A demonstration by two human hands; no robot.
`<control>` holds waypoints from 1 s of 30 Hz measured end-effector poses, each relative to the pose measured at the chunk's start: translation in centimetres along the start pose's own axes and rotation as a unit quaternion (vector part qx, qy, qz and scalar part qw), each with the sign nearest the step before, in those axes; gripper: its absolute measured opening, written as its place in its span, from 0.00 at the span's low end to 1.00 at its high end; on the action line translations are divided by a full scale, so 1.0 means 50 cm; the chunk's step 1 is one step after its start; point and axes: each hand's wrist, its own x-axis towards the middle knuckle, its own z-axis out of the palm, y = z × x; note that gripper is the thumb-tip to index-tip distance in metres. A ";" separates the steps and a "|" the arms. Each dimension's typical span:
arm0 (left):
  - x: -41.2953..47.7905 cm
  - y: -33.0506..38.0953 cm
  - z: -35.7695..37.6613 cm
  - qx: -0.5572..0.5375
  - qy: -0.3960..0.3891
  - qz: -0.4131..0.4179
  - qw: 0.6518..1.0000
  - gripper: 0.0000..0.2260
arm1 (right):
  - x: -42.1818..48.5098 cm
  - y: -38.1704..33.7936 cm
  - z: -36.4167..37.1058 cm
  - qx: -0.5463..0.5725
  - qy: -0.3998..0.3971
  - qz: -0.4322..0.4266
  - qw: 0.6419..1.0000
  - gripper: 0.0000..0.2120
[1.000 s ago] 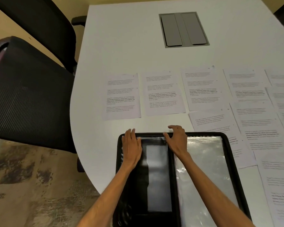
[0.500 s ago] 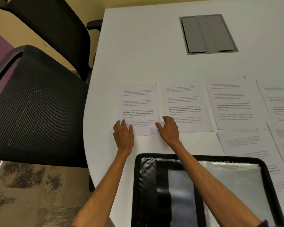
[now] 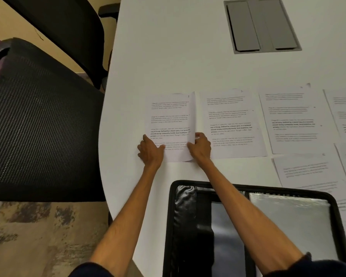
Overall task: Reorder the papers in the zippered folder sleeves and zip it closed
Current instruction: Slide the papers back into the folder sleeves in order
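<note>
I'm at the pick-up step: my right hand [image 3: 200, 145] pinches the curled right edge of the leftmost sheet [image 3: 170, 120] on the table [image 3: 168, 56], my left hand [image 3: 151, 151] seemingly grips its lower-left corner, and next it needs lifting into a sleeve of the open folder [image 3: 248, 226].

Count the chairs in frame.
2. One black mesh chair sits close at the left of the white table. A second black chair is behind it, farther along the table's left edge. More may sit outside the frame.
</note>
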 end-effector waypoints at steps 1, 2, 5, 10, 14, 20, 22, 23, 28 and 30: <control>-0.002 -0.001 0.001 0.012 -0.002 -0.003 1.000 0.34 | -0.001 0.006 -0.004 0.026 -0.005 0.000 1.000 0.14; -0.004 -0.002 0.001 0.012 -0.006 -0.006 1.000 0.33 | -0.004 0.013 -0.009 0.055 -0.008 0.004 0.998 0.09; -0.022 -0.007 -0.003 -0.040 0.004 -0.012 0.999 0.35 | -0.020 0.031 -0.039 0.127 -0.010 0.007 0.992 0.08; -0.060 -0.004 -0.028 -0.191 -0.029 -0.035 0.980 0.40 | -0.067 0.065 -0.137 0.195 -0.029 -0.003 0.980 0.13; -0.124 0.052 -0.046 -0.345 -0.163 0.031 0.924 0.20 | -0.118 0.104 -0.234 0.215 -0.028 -0.019 0.976 0.14; -0.255 0.129 0.005 -0.367 -0.184 0.062 0.910 0.13 | -0.187 0.194 -0.374 0.225 -0.036 -0.003 0.974 0.15; -0.294 0.147 0.032 -0.359 -0.191 0.076 0.910 0.13 | -0.204 0.222 -0.427 0.232 -0.047 0.005 0.972 0.17; -0.315 0.159 0.045 -0.355 -0.198 0.084 0.910 0.13 | -0.210 0.233 -0.455 0.235 -0.050 0.004 0.971 0.17; -0.413 0.215 0.115 -0.331 -0.221 0.120 0.909 0.12 | -0.210 0.280 -0.583 0.246 -0.056 0.017 0.968 0.17; -0.446 0.229 0.142 -0.334 -0.218 0.123 0.909 0.11 | -0.200 0.304 -0.617 0.235 -0.054 0.031 0.970 0.16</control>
